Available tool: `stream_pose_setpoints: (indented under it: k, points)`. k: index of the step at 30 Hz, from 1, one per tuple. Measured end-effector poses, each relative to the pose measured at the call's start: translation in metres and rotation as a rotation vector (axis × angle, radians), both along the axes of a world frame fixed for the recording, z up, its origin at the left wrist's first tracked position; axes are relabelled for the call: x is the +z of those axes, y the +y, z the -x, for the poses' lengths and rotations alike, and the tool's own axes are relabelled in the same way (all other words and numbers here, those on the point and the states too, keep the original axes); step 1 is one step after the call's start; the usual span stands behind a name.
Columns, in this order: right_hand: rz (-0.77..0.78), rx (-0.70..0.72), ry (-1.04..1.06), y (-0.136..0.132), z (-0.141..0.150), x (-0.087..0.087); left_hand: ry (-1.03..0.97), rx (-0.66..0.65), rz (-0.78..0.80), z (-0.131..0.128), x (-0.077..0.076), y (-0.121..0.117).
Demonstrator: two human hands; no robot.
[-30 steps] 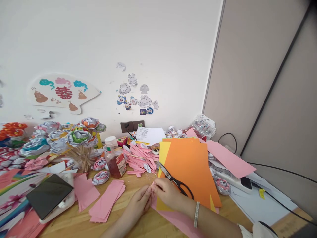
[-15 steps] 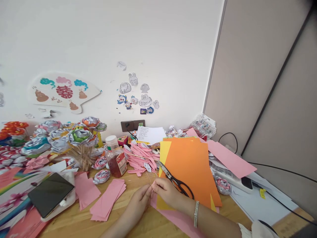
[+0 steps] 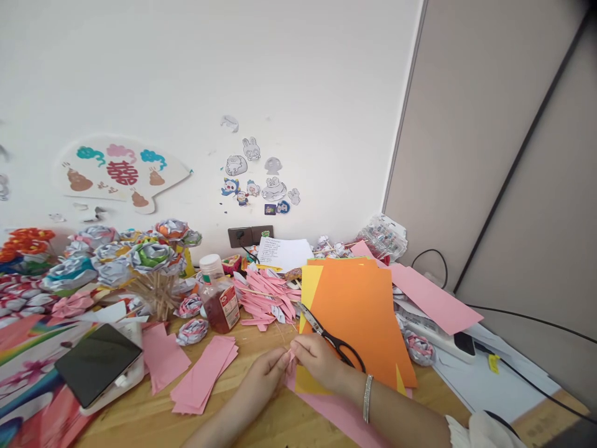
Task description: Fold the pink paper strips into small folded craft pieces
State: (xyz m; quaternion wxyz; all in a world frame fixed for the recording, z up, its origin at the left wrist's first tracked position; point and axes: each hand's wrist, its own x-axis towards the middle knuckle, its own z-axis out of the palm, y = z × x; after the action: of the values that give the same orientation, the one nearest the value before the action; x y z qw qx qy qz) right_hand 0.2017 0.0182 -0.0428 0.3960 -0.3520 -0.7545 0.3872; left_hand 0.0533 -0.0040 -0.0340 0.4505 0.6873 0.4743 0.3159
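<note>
My left hand (image 3: 267, 377) and my right hand (image 3: 318, 362) meet above the table's front part, fingertips pinched together. Between them is a small bit of pink paper (image 3: 291, 356), mostly hidden by the fingers. Beside my right hand, black-handled scissors (image 3: 332, 339) lie on orange sheets (image 3: 359, 311). A long pink sheet (image 3: 338, 418) lies under my right wrist. To the left of my left hand is a fanned stack of pink paper strips (image 3: 205, 376), with more pink pieces (image 3: 163, 356) beyond it.
A bottle of reddish liquid (image 3: 220, 302) stands behind the strips. Folded pink pieces (image 3: 265, 295) heap up at the back. Paper flowers on sticks (image 3: 153, 258) crowd the left, near a dark tablet (image 3: 99, 364). A power strip (image 3: 438, 339) and cables lie at right.
My hands have shifted very slightly, the right fingers a little to the right, still pinching the pink paper. Everything on the table stays where it was.
</note>
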Motion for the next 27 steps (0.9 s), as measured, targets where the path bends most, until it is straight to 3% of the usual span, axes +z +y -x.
stream_pose_setpoints:
  k: [3, 9, 15, 27]
  points:
    - [-0.054, -0.060, -0.068, 0.001, -0.002, 0.003, -0.002, -0.032, 0.100, 0.001, 0.001, 0.000]
    - [0.033, 0.054, -0.084, 0.004, -0.005, 0.002, -0.058, -0.028, 0.175, 0.004, -0.004, 0.004]
    - [-0.018, -0.074, -0.100, 0.013, -0.006, -0.005, -0.079, -0.023, 0.267, 0.010, -0.006, 0.010]
    - [0.235, -0.113, 0.170, 0.018, -0.010, -0.004, -0.575, 0.015, 0.452, 0.018, -0.004, 0.012]
